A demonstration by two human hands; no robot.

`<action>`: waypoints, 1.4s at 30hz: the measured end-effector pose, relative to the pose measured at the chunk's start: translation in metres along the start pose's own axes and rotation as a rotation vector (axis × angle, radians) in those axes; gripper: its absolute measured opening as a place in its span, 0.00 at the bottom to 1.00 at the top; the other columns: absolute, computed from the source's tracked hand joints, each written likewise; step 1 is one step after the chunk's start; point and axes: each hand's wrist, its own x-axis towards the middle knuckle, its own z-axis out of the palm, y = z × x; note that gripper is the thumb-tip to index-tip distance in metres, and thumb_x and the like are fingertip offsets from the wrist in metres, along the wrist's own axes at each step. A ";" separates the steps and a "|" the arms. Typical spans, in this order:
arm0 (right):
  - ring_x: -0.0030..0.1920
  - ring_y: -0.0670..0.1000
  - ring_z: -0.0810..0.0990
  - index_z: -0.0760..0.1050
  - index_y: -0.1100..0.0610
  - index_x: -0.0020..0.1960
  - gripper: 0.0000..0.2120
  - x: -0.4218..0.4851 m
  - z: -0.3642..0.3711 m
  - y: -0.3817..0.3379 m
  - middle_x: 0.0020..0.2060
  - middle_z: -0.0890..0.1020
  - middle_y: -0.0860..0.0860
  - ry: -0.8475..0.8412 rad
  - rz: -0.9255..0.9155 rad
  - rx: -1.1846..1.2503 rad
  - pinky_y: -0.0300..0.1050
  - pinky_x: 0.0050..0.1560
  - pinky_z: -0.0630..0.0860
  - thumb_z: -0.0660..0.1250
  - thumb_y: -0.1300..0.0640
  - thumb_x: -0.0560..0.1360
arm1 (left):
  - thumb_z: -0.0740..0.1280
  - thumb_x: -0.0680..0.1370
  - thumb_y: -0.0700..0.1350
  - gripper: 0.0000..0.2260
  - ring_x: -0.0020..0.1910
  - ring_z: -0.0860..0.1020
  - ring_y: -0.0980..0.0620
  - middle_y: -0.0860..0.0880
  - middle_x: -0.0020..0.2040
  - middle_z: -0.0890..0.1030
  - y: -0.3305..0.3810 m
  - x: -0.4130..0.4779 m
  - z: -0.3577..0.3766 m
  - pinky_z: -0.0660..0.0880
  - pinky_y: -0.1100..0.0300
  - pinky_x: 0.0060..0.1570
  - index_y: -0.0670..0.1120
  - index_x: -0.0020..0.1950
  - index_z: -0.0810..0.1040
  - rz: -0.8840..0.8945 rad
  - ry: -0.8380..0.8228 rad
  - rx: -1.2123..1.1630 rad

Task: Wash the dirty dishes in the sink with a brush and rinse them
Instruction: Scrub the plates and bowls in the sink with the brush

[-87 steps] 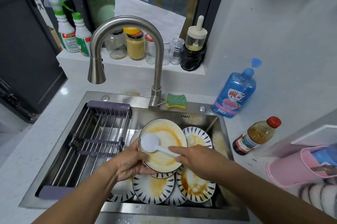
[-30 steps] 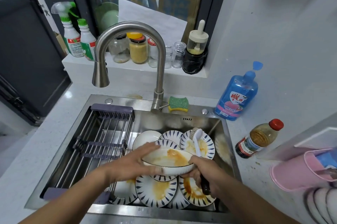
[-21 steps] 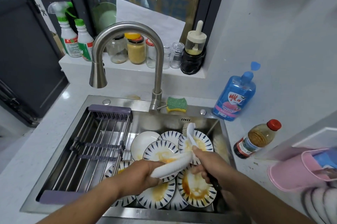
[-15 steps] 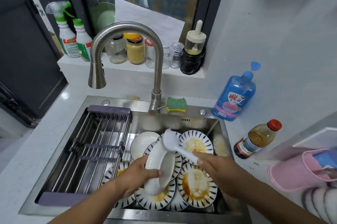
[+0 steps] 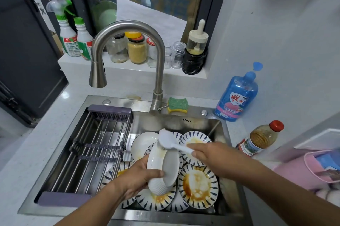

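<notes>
1 white dish point(image 5: 170, 167), stood on edge, held over the sink point(image 5: 184, 124) in front of the faucet point(image 5: 159, 71) base, slightly right. Ribbed outer wall faces the camera, orange smear at the upper rim. Left hand point(image 5: 135, 178) grips it from the low side: fingers curled round the edge, thumb across the wall.

1 white brush point(image 5: 166, 140): head touches the dish's top rim, handle runs right into the right hand point(image 5: 211, 157), fingers closed round the handle.

Below the dish: dirty plates point(image 5: 198, 187) overlapped on the sink floor, at least 6 visible. 1 is plain white, the rest have blue-striped rims, several with orange-brown stains. Overlap hides the exact count.

1 drain rack point(image 5: 95, 146) spans the sink left of the faucet. 1 green-yellow sponge point(image 5: 177, 105) on the sink deck, just right of the faucet base.

Further right on the surface point(image 5: 46, 133): 1 blue soap bottle point(image 5: 237, 96), then 1 red-capped bottle point(image 5: 257, 139) of brown liquid, nearer the camera.

Ledge point(image 5: 77, 61) behind the faucet: 2 green-capped cleaner bottles point(image 5: 68, 39) at left, 3 lidded jars point(image 5: 137, 50) behind the neck, 2 small clear glasses point(image 5: 178, 54), 1 dark jar point(image 5: 195, 60) with a cream lid at right.

1 pink container point(image 5: 316, 168) far right of the faucet, partly cut off.
</notes>
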 end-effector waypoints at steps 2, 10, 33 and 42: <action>0.38 0.44 0.75 0.69 0.38 0.74 0.18 0.008 -0.014 0.002 0.40 0.76 0.42 -0.043 0.032 -0.022 0.46 0.45 0.76 0.53 0.44 0.86 | 0.75 0.72 0.32 0.28 0.60 0.82 0.39 0.42 0.60 0.84 -0.002 -0.002 0.000 0.81 0.42 0.56 0.49 0.69 0.76 0.003 0.003 0.023; 0.37 0.42 0.71 0.69 0.37 0.70 0.15 -0.004 -0.033 -0.027 0.36 0.73 0.43 -0.038 -0.099 -0.202 0.49 0.45 0.75 0.52 0.44 0.85 | 0.75 0.70 0.33 0.28 0.63 0.79 0.36 0.39 0.62 0.82 0.016 0.009 -0.005 0.77 0.36 0.62 0.50 0.68 0.77 0.088 0.010 -0.046; 0.30 0.43 0.74 0.55 0.35 0.79 0.26 -0.077 0.021 -0.002 0.39 0.82 0.44 0.219 -0.082 -0.182 0.34 0.30 0.72 0.59 0.43 0.83 | 0.67 0.79 0.46 0.25 0.69 0.73 0.30 0.34 0.70 0.75 0.016 0.003 -0.007 0.76 0.27 0.53 0.46 0.76 0.69 0.156 -0.114 -0.950; 0.27 0.38 0.73 0.72 0.35 0.71 0.16 -0.029 -0.001 0.046 0.29 0.76 0.37 -0.075 0.180 0.306 0.32 0.30 0.68 0.56 0.46 0.85 | 0.82 0.68 0.41 0.41 0.70 0.73 0.33 0.37 0.74 0.72 0.034 -0.008 -0.019 0.75 0.27 0.57 0.45 0.77 0.67 0.135 -0.319 -0.651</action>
